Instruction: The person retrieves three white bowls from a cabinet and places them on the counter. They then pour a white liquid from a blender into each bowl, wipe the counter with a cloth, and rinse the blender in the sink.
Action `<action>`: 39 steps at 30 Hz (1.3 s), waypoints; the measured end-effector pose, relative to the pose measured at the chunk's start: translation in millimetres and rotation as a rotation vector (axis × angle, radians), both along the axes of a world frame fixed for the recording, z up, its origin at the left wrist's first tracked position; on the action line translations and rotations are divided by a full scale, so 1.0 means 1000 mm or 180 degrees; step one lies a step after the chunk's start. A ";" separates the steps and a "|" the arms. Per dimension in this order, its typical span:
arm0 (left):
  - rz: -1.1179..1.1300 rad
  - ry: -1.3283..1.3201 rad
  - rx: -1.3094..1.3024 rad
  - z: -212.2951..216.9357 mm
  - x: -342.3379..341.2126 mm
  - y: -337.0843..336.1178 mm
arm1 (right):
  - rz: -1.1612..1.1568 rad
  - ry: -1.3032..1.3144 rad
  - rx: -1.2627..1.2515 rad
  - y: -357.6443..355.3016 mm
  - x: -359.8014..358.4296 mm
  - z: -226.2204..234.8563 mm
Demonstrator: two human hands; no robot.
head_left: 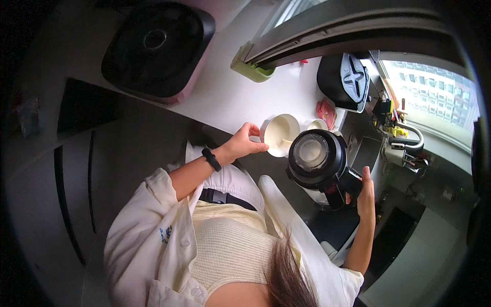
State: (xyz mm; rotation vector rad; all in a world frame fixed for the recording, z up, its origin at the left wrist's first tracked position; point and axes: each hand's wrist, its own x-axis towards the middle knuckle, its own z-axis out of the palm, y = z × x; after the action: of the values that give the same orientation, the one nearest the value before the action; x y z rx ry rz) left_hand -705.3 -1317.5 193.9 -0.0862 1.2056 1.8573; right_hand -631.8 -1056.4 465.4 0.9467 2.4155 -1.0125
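Note:
My right hand (364, 197) is wrapped round the handle of a blender jug (317, 158) with a black lid and a clear round centre. The jug is tilted toward a white cup (271, 125) at the counter's front edge. My left hand (239, 145) holds this cup at its left side, fingers and thumb bent about the rim. Pale cream-coloured liquid shows inside it. A short pale streak lies between the jug and the cup's inside; whether it is pouring liquid or a spout I cannot tell. A second white cup (318, 124) stands just behind the jug, partly hidden.
On the white counter (217, 89) a large black-topped appliance (158, 48) stands at the far left. A green holder (253, 71) is by the window frame. A black air-fryer basket (343, 82) and a crumpled red packet (326, 113) lie beyond the cups. A faucet (409, 134) is at the right.

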 end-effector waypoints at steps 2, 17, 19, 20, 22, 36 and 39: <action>0.0001 -0.0040 -0.0023 -0.004 0.001 -0.001 | 0.0049 0.0018 0.0014 0.000 0.000 0.002; 0.0043 0.0042 0.0027 0.002 -0.003 -0.011 | -0.0292 0.0147 -0.0289 -0.014 -0.007 0.008; 0.0071 -0.0111 0.0059 0.013 -0.007 -0.014 | -0.0303 0.0140 -0.0312 -0.012 -0.006 0.007; 0.0096 -0.0080 0.0070 0.012 -0.007 -0.012 | -0.0306 0.0134 -0.0314 -0.013 -0.007 0.008; 0.0155 -0.0027 0.0085 0.008 -0.006 -0.009 | -0.0304 0.0115 -0.0325 -0.014 -0.008 0.008; 0.0095 0.0037 0.0070 0.021 -0.004 -0.016 | -0.0106 0.0062 -0.0275 -0.007 -0.010 0.007; -0.0021 0.0314 -0.0376 0.018 0.000 -0.017 | -0.0078 0.0097 -0.0312 -0.008 -0.010 0.008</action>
State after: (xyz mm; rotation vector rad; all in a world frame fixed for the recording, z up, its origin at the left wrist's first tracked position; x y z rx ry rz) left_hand -705.7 -1334.5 211.7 -0.0565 1.3819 1.8016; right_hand -642.0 -1064.6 473.0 0.9356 2.3602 -1.1508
